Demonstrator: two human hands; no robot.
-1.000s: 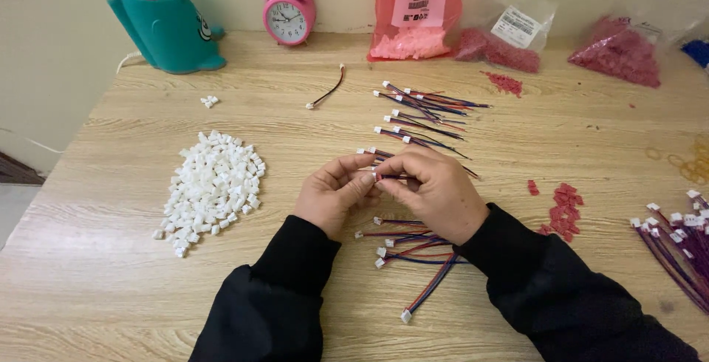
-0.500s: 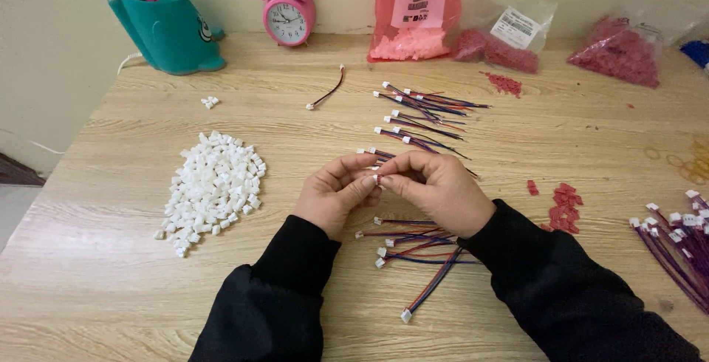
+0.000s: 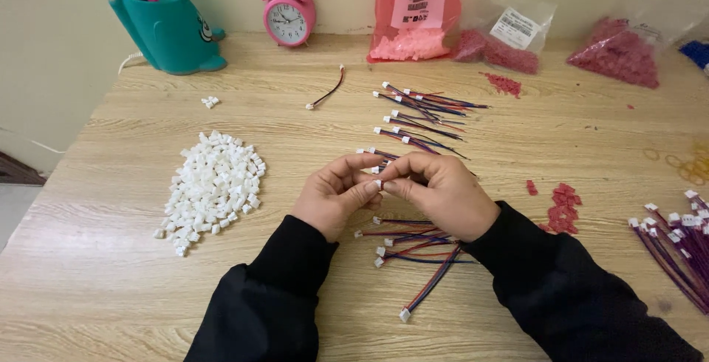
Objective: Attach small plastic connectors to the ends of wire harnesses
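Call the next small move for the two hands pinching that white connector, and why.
Probably press the white connector fully onto its wire ends. Both the left hand and right hand pinch it at their fingertips above the table. Finished-looking wire leads lie just beneath, so laying it there would follow. Whether it is seated is hidden.

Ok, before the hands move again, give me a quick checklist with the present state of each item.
1. Small white connector piece pinched between fingertips of left hand and right hand: ok.
2. Whether a wire is seated in it: cannot tell, fingers hide it.
3. Heap of small white plastic housings beside the left hand: ok.
4. Loose red and blue wire leads lying under the hands: ok.
5. Wooden table bare near the left sleeve: ok.
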